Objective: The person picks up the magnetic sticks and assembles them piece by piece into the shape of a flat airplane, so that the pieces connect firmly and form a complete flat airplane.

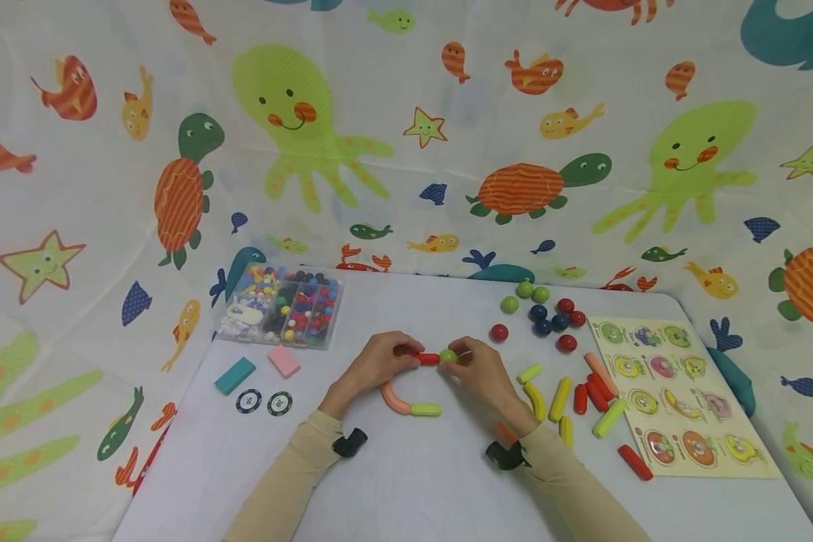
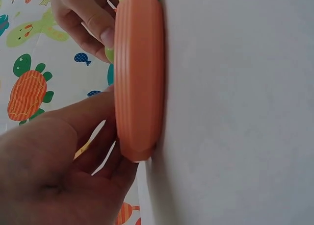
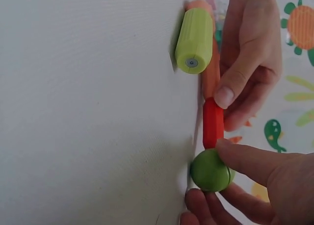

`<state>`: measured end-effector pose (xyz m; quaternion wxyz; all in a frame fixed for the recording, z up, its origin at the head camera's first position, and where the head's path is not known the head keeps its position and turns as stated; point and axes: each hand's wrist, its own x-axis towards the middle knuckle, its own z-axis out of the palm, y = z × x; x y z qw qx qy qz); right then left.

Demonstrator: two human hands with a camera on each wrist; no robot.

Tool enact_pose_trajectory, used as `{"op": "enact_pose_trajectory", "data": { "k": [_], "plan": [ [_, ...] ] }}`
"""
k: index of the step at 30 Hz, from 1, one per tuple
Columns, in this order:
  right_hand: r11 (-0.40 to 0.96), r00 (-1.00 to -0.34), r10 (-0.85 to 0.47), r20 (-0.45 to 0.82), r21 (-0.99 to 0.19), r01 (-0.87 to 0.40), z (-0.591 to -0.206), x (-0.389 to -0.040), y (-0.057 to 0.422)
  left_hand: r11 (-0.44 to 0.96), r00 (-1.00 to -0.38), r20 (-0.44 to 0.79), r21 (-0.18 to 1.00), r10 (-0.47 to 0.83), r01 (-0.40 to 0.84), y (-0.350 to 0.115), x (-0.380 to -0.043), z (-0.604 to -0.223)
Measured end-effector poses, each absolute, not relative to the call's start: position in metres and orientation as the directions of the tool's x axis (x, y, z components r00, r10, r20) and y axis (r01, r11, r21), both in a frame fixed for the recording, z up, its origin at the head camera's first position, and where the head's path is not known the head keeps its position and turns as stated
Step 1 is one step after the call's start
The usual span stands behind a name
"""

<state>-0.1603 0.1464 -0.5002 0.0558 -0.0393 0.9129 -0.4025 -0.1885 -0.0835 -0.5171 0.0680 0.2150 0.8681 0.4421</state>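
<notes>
My left hand [image 1: 382, 360] pinches the left end of a short red rod [image 1: 429, 359], close to where it meets a curved orange rod [image 1: 396, 399]. Between the thumb and fingers of my right hand [image 1: 479, 374] is a green ball [image 3: 211, 170], set against the red rod's other end. The orange rod bends round towards me, and a straight light green rod [image 1: 426, 409] continues from its near end. In the right wrist view that green rod [image 3: 195, 41] shows a small round metal disc in its end face. The orange rod [image 2: 140, 78] partly covers the left fingers in the left wrist view.
Loose red, yellow, green and orange rods [image 1: 560, 399] lie right of my right hand. Green, dark blue and red balls [image 1: 566, 343] sit behind them, beside a fruit puzzle board [image 1: 707, 391]. At left are a bead box [image 1: 312, 345], two blocks [image 1: 235, 376] and two chips [image 1: 280, 403].
</notes>
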Motion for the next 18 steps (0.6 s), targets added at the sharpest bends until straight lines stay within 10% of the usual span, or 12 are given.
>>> {"op": "enact_pose_trajectory", "data": {
  "k": [18],
  "plan": [
    [0.609,-0.988,0.065,0.142,-0.790,-0.074,-0.467,-0.180,0.184,0.449,-0.914,0.070,0.854,0.400,0.262,-0.091,-0.169,-0.501]
  ]
}}
